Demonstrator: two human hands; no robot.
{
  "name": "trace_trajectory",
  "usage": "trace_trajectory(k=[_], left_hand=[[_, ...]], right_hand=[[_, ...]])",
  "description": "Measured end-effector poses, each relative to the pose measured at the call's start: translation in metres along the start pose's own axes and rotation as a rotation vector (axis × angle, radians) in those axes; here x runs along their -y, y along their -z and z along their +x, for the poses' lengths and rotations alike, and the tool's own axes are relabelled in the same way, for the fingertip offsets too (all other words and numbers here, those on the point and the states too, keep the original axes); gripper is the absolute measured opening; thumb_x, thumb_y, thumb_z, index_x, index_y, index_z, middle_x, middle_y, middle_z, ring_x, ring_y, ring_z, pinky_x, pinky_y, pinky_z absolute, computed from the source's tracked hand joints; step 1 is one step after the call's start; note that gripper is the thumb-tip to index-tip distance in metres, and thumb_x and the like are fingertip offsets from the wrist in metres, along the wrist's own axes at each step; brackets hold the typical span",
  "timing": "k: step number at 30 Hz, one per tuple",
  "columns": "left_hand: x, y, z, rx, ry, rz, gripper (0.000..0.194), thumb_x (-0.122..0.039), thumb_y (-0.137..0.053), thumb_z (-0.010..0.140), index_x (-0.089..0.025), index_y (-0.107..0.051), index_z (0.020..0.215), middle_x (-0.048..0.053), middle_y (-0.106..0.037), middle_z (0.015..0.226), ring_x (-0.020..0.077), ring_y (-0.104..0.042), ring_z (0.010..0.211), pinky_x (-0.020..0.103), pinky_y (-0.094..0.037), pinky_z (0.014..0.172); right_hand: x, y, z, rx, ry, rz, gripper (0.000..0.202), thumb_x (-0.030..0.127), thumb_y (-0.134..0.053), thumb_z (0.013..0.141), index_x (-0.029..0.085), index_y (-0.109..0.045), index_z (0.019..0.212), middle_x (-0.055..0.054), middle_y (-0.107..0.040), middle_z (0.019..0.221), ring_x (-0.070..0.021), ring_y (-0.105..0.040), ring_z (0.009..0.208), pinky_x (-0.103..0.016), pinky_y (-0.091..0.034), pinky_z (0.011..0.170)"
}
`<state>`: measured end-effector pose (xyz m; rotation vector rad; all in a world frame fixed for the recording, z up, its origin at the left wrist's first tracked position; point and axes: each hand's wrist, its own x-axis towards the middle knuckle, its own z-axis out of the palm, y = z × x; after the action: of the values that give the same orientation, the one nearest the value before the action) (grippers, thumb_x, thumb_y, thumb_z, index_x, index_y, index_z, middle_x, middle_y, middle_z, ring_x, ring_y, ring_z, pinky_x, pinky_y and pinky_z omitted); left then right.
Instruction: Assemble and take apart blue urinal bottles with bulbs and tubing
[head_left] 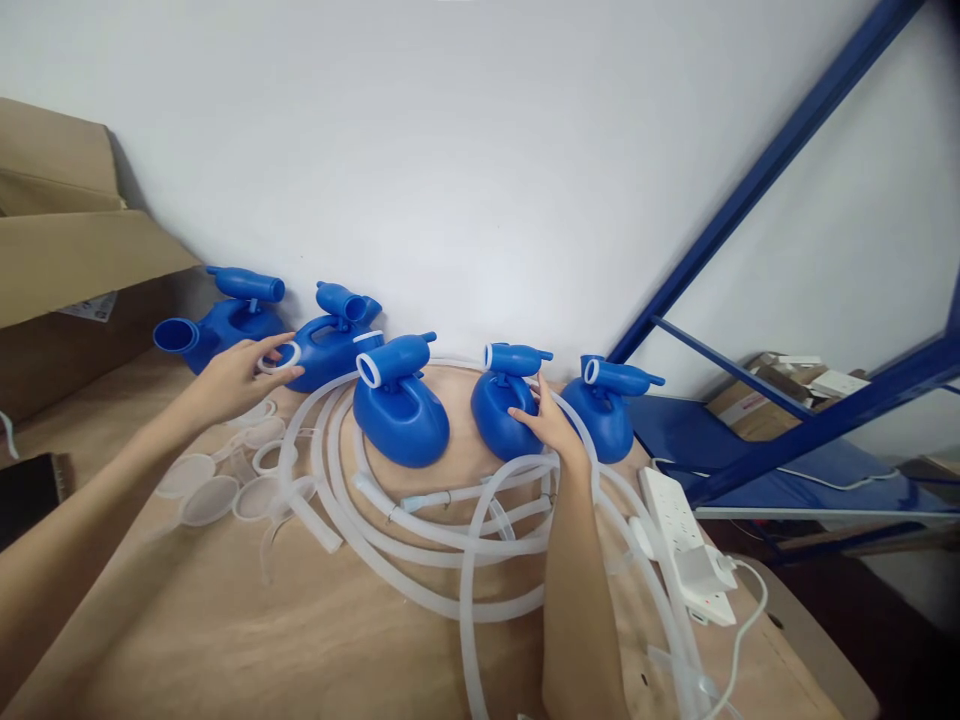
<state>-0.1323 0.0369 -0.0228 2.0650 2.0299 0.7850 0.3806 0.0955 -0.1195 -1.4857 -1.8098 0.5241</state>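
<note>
Several blue plastic urinal bottles stand in a row along the wall, each with a smaller blue funnel piece on top. My left hand (pixel 244 375) pinches a white ring (pixel 294 355) between thumb and fingers, in front of the second bottle from the left (pixel 322 355). My right hand (pixel 551 415) grips the side of the fourth bottle (pixel 499 415), whose funnel piece (pixel 514 360) carries a white ring at its mouth. Between my hands stands another bottle (pixel 405 425) with a white-rimmed funnel piece. The rightmost bottle (pixel 607 420) stands beyond my right hand.
Coiled clear tubing (pixel 420 590) lies across the brown tabletop (pixel 300 640). Several translucent caps (pixel 210 500) lie at left. A white power strip (pixel 682 540) sits at the right edge, near a blue metal shelf (pixel 750 470). A cardboard box (pixel 75 260) stands open at left.
</note>
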Motion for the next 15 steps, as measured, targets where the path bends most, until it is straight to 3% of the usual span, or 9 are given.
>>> trace_trajectory(k=[4, 7, 11, 15], left_hand=[[-0.006, 0.002, 0.021, 0.009, -0.025, -0.075, 0.082, -0.076, -0.059, 0.082, -0.019, -0.06, 0.141, 0.008, -0.075, 0.125, 0.0267, -0.068, 0.105, 0.036, -0.051, 0.097], [-0.011, 0.003, 0.028, 0.057, -0.018, -0.186, 0.083, -0.075, -0.065, 0.078, -0.02, -0.06, 0.14, 0.008, -0.074, 0.126, 0.0275, -0.068, 0.108, 0.037, -0.051, 0.098], [-0.023, 0.0, 0.034, 0.085, -0.028, -0.307, 0.085, -0.072, -0.071, 0.075, -0.021, -0.06, 0.142, 0.009, -0.072, 0.13, 0.0296, -0.067, 0.113, 0.04, -0.052, 0.101], [-0.046, -0.002, 0.031, 0.015, -0.041, -0.359, 0.082, -0.071, -0.071, 0.079, -0.024, -0.06, 0.145, 0.008, -0.07, 0.137, 0.0308, -0.068, 0.113, 0.045, -0.052, 0.106]], right_hand=[[0.003, 0.002, 0.001, 0.011, -0.036, -0.011, 0.095, 0.047, -0.076, 0.083, 0.019, -0.036, 0.165, -0.018, -0.048, 0.165, -0.0378, -0.046, 0.154, -0.059, -0.032, 0.129], [0.008, 0.002, 0.001, 0.008, -0.01, -0.015, 0.073, 0.036, -0.073, 0.082, 0.02, -0.055, 0.151, -0.015, -0.059, 0.156, -0.0366, -0.053, 0.147, -0.057, -0.035, 0.127], [0.018, -0.004, 0.001, 0.002, 0.021, -0.016, 0.057, 0.023, -0.06, 0.08, 0.024, -0.063, 0.137, -0.009, -0.07, 0.142, -0.0301, -0.064, 0.135, -0.051, -0.047, 0.119], [0.03, -0.013, 0.001, -0.016, 0.055, -0.061, 0.054, 0.016, -0.053, 0.076, 0.025, -0.065, 0.127, -0.007, -0.073, 0.136, -0.0294, -0.065, 0.133, -0.054, -0.043, 0.122]])
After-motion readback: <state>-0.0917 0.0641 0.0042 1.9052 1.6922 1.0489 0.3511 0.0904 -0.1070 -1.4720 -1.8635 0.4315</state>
